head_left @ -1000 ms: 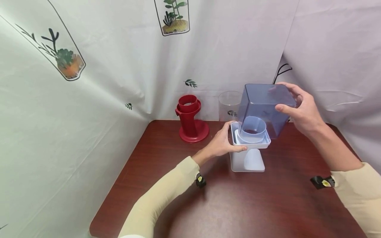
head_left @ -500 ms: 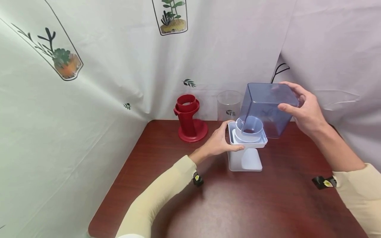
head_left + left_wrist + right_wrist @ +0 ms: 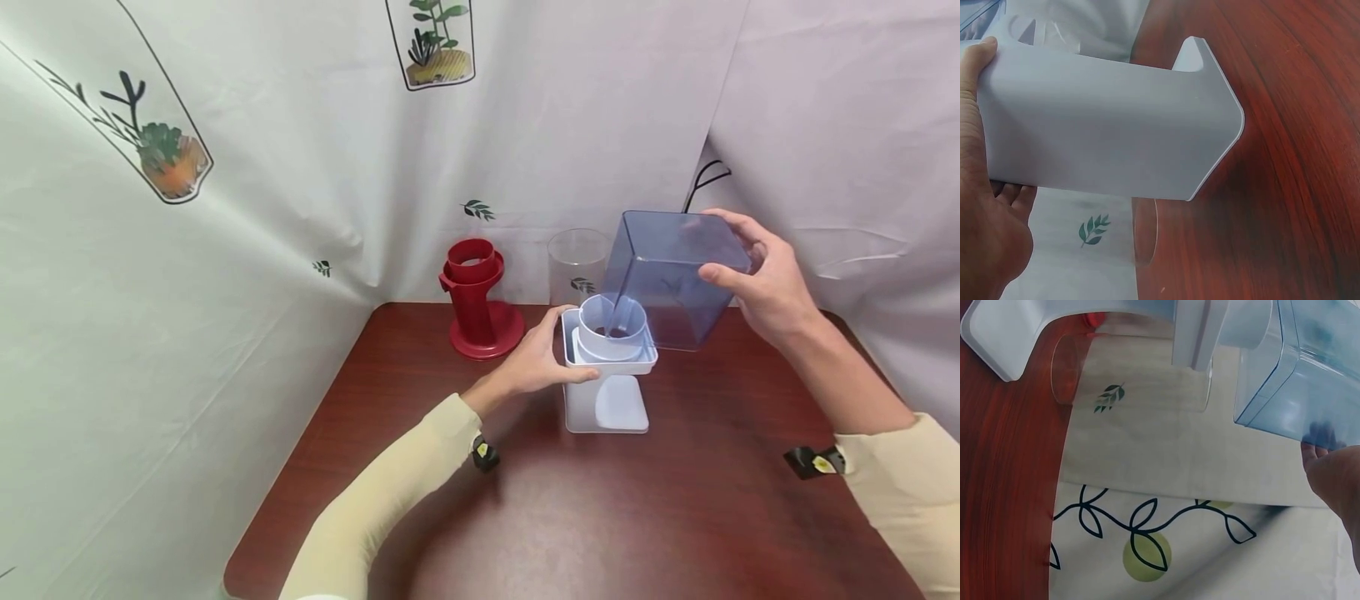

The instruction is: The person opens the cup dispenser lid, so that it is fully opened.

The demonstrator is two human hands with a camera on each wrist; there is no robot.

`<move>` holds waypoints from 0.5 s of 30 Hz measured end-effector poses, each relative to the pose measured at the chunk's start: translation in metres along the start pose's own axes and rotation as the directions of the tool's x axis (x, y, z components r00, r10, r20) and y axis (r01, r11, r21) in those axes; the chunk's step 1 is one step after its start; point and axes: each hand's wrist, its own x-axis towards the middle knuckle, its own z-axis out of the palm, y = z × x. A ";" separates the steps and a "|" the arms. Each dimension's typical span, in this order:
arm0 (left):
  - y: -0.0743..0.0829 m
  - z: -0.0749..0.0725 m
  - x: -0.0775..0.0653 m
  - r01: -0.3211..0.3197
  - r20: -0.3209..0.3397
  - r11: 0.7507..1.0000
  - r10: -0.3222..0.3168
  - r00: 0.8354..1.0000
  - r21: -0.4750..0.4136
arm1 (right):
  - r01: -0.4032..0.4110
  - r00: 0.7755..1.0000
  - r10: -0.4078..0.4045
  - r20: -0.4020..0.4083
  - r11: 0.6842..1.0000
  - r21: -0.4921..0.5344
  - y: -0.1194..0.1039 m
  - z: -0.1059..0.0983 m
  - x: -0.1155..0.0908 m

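Note:
My left hand (image 3: 542, 358) grips the rim of a white plastic stand (image 3: 1097, 122), thumb along the front and fingers behind. The stand has a square tray top with a round collar (image 3: 612, 329) and a flat foot (image 3: 622, 406) on the tabletop. With my right hand (image 3: 768, 283) I hold a see-through blue square container (image 3: 678, 287), bottom end up and tilted, thumb on its near face. Its open end hangs beside and partly overlaps the collar in the head view; in the right wrist view the container (image 3: 1316, 375) sits close to the collar.
A red plastic holder (image 3: 476, 304) with a round base stands at the back left of the dark wooden table (image 3: 675, 517). Behind the stand is a clear glass-like cylinder (image 3: 576, 265). A white patterned cloth (image 3: 300, 125) hangs behind the table.
My left hand has moved the white stand to the left, so its collar lies further from the middle of the blue container. My right hand has barely moved.

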 end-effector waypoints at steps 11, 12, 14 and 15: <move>-0.004 -0.012 -0.008 0.004 0.000 1.000 -0.004 1.000 0.011 | 0.017 1.000 -0.017 0.005 0.999 0.037 0.004 -0.001 -0.001; -0.004 -0.013 -0.009 0.006 0.002 1.000 -0.006 1.000 0.009 | 0.019 1.000 -0.019 0.006 0.999 0.042 0.004 -0.001 -0.001; -0.005 -0.016 -0.011 0.009 0.008 1.000 -0.009 1.000 0.006 | 0.020 1.000 -0.021 0.010 0.999 0.048 0.004 -0.001 -0.002; -0.005 -0.017 -0.011 0.011 0.011 1.000 -0.011 1.000 0.005 | 0.020 1.000 -0.020 0.012 0.999 0.049 0.004 -0.001 -0.002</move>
